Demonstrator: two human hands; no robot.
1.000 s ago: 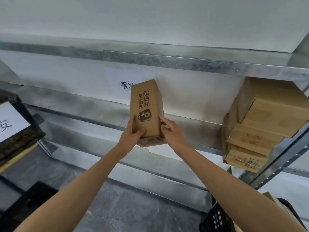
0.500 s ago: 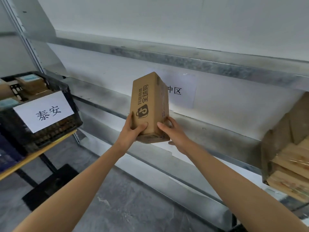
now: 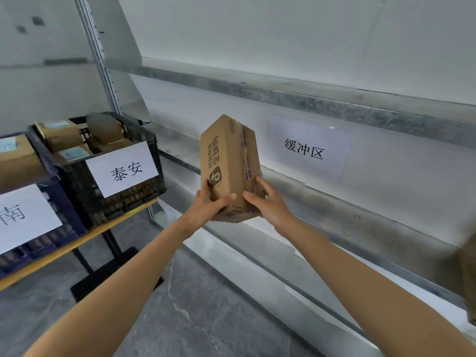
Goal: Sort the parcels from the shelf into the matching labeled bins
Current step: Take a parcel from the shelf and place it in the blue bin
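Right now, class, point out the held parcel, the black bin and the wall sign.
parcel (image 3: 219, 161), head view, printed front face.
black bin (image 3: 134, 200), head view, front mesh wall below its label.
wall sign (image 3: 309, 150), head view, middle of the paper.

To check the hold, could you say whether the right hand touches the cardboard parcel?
Touching: the head view shows the right hand gripping the cardboard parcel low down.

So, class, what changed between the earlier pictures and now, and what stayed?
The view swung left: the black bin moved further in, the blue bin appeared, the stacked boxes slid almost off right. The box stays upright, held low by left hand and right hand.
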